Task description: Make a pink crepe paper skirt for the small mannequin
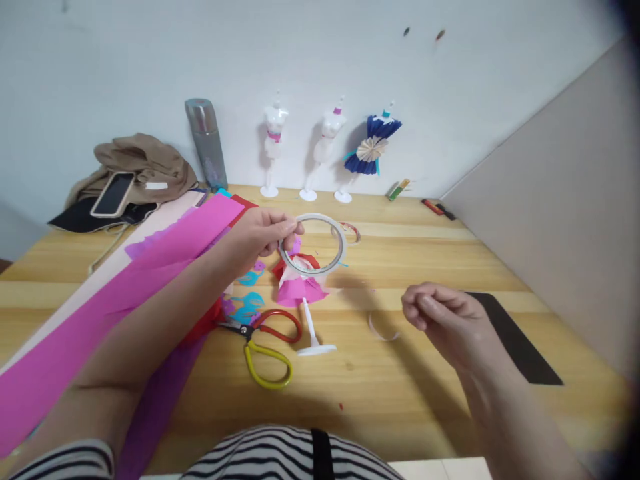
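My left hand [267,233] pinches the rim of a narrow roll of tape [342,248], raised over the table. Behind the roll, partly covered by it, is a small white dress form with a pink and red paper skirt [301,292]. My right hand [445,317] is off to the right, thumb and fingers pressed together; whatever is between them, if anything, does not show. A thin curled strip [384,337] lies on the table to its left. Scissors [270,383] with one red and one yellow handle rest beside the dress form's base.
Long pink paper [165,267] and purple paper lie under my left arm, near blue paper scraps [247,307]. Three dress forms stand along the wall, one in a blue paper dress [367,163]. A flask [207,143], phone [114,195], cloth and dark sheet [520,343] are around.
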`<act>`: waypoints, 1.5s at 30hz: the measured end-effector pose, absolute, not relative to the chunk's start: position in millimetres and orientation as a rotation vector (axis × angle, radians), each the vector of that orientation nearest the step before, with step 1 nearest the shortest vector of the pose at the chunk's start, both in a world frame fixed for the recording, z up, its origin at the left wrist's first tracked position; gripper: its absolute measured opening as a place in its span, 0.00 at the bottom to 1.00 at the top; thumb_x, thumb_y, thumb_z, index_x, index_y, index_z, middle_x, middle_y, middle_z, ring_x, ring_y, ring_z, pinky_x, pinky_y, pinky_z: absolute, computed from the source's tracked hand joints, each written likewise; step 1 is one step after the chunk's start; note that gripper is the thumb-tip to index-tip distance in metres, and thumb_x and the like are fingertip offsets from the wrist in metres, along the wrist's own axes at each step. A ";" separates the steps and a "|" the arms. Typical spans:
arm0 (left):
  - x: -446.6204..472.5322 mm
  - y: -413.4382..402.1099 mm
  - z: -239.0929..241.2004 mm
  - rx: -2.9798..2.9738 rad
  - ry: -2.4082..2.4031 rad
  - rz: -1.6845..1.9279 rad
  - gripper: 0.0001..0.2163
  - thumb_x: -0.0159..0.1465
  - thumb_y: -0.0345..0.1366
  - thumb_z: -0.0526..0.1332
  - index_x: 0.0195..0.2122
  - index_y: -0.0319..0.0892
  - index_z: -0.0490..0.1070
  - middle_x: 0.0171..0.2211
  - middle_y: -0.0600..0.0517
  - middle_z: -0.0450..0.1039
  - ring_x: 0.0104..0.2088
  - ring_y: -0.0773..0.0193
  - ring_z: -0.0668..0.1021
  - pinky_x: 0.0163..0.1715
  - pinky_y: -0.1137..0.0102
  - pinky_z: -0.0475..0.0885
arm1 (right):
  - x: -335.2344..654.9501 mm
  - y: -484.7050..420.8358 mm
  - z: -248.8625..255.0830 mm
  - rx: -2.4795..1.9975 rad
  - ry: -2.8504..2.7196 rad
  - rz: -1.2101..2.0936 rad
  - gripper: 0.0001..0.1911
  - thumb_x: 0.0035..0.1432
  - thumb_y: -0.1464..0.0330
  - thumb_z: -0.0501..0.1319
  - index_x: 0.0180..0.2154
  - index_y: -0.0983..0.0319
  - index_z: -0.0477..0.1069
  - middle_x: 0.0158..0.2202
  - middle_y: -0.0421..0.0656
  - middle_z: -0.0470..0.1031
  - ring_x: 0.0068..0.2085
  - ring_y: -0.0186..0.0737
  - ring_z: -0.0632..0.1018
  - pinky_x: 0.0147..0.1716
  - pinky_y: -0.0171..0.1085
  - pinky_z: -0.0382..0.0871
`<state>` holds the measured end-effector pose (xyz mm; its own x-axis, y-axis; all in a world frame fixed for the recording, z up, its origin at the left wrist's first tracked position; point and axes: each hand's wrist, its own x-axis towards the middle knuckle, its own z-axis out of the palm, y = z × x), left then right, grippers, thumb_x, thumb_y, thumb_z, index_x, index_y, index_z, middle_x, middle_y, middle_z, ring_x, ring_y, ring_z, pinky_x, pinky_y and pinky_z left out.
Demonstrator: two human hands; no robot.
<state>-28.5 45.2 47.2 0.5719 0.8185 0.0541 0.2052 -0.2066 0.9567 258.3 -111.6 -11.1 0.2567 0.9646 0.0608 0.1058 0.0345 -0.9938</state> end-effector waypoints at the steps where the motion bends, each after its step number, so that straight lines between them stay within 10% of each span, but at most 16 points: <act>1: -29.1 46.5 46.7 1.684 0.850 0.715 0.14 0.65 0.45 0.56 0.33 0.41 0.74 0.22 0.52 0.71 0.16 0.73 0.59 0.16 0.71 0.52 | 257.0 -110.5 -11.0 -1.369 -1.098 0.887 0.15 0.47 0.52 0.72 0.27 0.56 0.79 0.21 0.42 0.75 0.19 0.35 0.69 0.16 0.36 0.62; 7: -28.1 44.6 45.3 1.645 0.808 0.693 0.12 0.67 0.41 0.56 0.33 0.40 0.74 0.23 0.51 0.71 0.15 0.74 0.59 0.15 0.73 0.51 | 206.9 -93.8 2.8 -1.418 -1.268 0.641 0.09 0.51 0.60 0.70 0.35 0.54 0.80 0.31 0.43 0.80 0.32 0.43 0.79 0.31 0.41 0.74; 15: -29.7 40.2 54.7 1.511 0.836 0.757 0.09 0.66 0.36 0.58 0.29 0.40 0.72 0.21 0.54 0.70 0.15 0.74 0.59 0.17 0.73 0.52 | 177.3 -76.3 25.4 -1.436 -1.463 0.461 0.14 0.57 0.59 0.65 0.23 0.58 0.71 0.20 0.39 0.69 0.23 0.36 0.67 0.24 0.37 0.62; 27: -27.5 27.9 64.4 1.196 0.658 0.998 0.07 0.62 0.31 0.61 0.27 0.36 0.71 0.22 0.52 0.74 0.15 0.77 0.66 0.13 0.80 0.59 | 125.3 -41.2 15.3 -1.062 -0.885 1.450 0.23 0.38 0.50 0.76 0.26 0.62 0.79 0.19 0.41 0.73 0.17 0.28 0.64 0.15 0.30 0.54; 39: -41.7 28.9 79.7 1.145 0.671 1.175 0.07 0.64 0.30 0.61 0.28 0.36 0.72 0.22 0.53 0.72 0.15 0.77 0.64 0.13 0.80 0.56 | 178.0 -52.5 7.3 -0.957 -0.811 1.410 0.25 0.53 0.62 0.67 0.16 0.59 0.53 0.14 0.30 0.45 0.16 0.27 0.47 0.13 0.30 0.45; 45: -46.6 21.2 93.7 1.119 0.626 1.242 0.10 0.68 0.26 0.53 0.30 0.34 0.69 0.21 0.53 0.71 0.15 0.77 0.63 0.13 0.80 0.54 | 216.8 -64.9 1.8 -1.131 -0.859 1.003 0.18 0.44 0.56 0.74 0.21 0.58 0.70 0.19 0.36 0.64 0.19 0.29 0.62 0.17 0.31 0.57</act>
<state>-46.6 21.2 93.7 0.2636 0.9466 0.1858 -0.4131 -0.0633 0.9085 216.8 -64.9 1.8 0.3269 0.9438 0.0491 -0.1943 0.1180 -0.9738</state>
